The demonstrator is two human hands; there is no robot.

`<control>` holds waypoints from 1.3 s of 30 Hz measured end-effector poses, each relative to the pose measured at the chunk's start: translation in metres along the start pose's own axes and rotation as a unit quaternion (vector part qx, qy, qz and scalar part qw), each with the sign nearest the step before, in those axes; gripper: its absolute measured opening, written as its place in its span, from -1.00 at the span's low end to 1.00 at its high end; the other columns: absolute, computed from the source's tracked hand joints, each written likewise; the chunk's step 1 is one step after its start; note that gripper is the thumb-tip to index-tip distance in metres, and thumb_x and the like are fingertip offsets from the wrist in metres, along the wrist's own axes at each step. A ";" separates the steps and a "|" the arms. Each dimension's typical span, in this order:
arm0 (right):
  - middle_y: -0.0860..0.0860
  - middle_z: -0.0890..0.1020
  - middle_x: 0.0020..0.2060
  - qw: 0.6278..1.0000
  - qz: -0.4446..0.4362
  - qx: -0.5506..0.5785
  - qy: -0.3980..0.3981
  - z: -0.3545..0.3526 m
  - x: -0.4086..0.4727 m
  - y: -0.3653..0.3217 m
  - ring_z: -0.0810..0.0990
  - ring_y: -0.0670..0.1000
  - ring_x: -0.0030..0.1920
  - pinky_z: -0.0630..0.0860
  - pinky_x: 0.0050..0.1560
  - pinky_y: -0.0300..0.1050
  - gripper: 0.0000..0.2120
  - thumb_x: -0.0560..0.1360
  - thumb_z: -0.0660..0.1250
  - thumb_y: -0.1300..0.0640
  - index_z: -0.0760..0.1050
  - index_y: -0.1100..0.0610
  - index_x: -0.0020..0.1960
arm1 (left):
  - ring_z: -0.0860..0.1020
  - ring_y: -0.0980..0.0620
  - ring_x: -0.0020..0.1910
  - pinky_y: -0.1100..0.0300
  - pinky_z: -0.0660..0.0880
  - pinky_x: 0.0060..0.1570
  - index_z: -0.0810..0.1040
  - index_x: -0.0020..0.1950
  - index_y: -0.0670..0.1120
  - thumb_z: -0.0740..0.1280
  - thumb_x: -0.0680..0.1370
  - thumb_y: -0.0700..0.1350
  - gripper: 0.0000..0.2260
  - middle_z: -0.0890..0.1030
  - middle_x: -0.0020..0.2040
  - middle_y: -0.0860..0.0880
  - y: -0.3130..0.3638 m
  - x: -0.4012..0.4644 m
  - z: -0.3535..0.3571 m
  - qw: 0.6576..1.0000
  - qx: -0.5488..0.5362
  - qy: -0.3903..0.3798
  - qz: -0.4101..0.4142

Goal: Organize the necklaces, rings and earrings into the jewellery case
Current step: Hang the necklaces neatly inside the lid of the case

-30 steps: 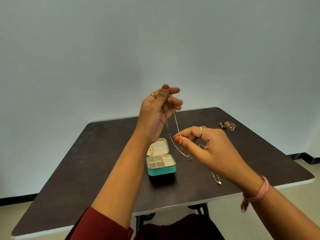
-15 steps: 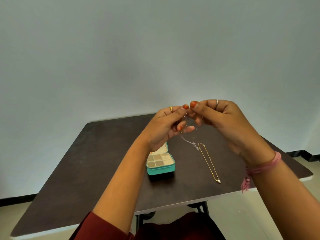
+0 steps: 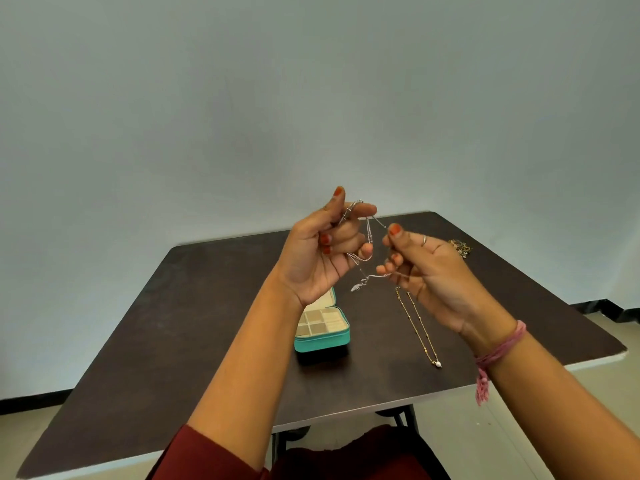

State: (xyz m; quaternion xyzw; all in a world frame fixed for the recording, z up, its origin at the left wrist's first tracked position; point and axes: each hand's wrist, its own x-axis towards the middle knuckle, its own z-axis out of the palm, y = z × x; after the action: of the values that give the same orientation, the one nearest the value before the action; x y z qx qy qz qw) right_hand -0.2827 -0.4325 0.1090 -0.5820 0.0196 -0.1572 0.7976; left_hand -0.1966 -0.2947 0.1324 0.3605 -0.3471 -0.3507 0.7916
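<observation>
Above the table, my left hand [image 3: 322, 251] has a thin silver necklace [image 3: 369, 237] looped around its curled fingers. My right hand [image 3: 426, 268] pinches the same chain's other end, and a small pendant [image 3: 358, 285] dangles between the two hands. The teal jewellery case [image 3: 323, 329] lies open on the dark table [image 3: 173, 327] below my left wrist, showing beige compartments; its lid is mostly hidden behind my wrist. A gold necklace [image 3: 417, 325] with a pearl pendant lies stretched on the table under my right hand.
A cluster of ornate jewellery [image 3: 460, 247] sits at the far right of the table, partly hidden by my right hand. The table's white front edge [image 3: 381, 408] runs near my lap. A pale wall stands behind the table.
My hands drew apart from a close pinch in front of me. The silver chain is now wound around my left fingers, with my palm turned toward me.
</observation>
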 end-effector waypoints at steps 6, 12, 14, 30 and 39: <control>-0.02 0.62 -0.35 0.999 -0.033 -0.012 -0.025 -0.002 -0.003 0.024 0.59 -0.10 -0.24 0.57 -0.07 -0.24 -0.77 0.33 0.39 -0.04 0.61 0.12 -0.18 | 0.22 0.19 -0.58 0.26 0.53 -0.31 0.67 -0.12 -0.21 0.20 0.56 -0.07 -0.69 0.22 -0.53 0.09 -0.001 0.003 -0.002 0.993 -0.058 0.085 0.053; 0.02 0.70 -0.09 0.978 -0.106 -0.177 -0.040 -0.002 -0.009 0.035 0.65 -0.10 -0.01 0.53 0.02 -0.29 -0.85 0.48 0.35 0.17 0.58 0.16 0.03 | 0.33 0.18 -0.54 0.14 0.61 -0.05 0.56 0.01 -0.21 0.15 0.64 -0.10 -0.75 0.34 -0.49 0.05 -0.013 0.009 -0.002 0.976 -0.092 0.172 0.097; -0.01 0.69 -0.02 0.972 -0.110 -0.203 -0.044 -0.002 -0.010 0.033 0.64 -0.11 0.04 0.53 0.04 -0.31 -0.82 0.49 0.34 0.19 0.58 0.14 0.08 | 0.48 0.17 -0.46 0.08 0.60 0.05 0.56 0.03 -0.21 0.14 0.65 -0.11 -0.75 0.50 -0.41 0.01 -0.015 0.009 -0.003 0.974 -0.087 0.176 0.111; 0.11 0.68 -0.13 0.997 0.002 0.074 -0.011 0.003 -0.012 0.024 0.66 0.15 0.03 0.58 0.12 0.01 -0.86 0.37 0.36 0.20 0.56 0.16 -0.07 | 0.67 0.04 -0.09 0.10 0.54 0.11 0.55 0.11 -0.19 0.12 0.64 -0.16 -0.77 0.69 -0.07 -0.09 -0.013 0.001 -0.003 0.962 -0.121 0.186 0.160; 0.13 0.70 -0.16 0.995 -0.002 0.095 0.018 0.005 -0.012 0.027 0.69 0.03 -0.16 0.62 0.02 -0.08 -0.92 0.49 0.28 0.30 0.53 0.18 -0.08 | 0.66 0.00 0.00 0.14 0.51 0.15 0.53 0.15 -0.15 0.12 0.63 -0.28 -0.78 0.68 0.00 -0.07 -0.021 -0.002 -0.007 0.968 0.011 0.186 0.166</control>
State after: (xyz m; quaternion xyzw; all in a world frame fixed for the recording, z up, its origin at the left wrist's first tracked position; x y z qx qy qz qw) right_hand -0.2871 -0.4169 0.0836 -0.5003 0.0174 -0.1707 0.8487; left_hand -0.1983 -0.3007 0.1114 0.3655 -0.2527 -0.1370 0.8853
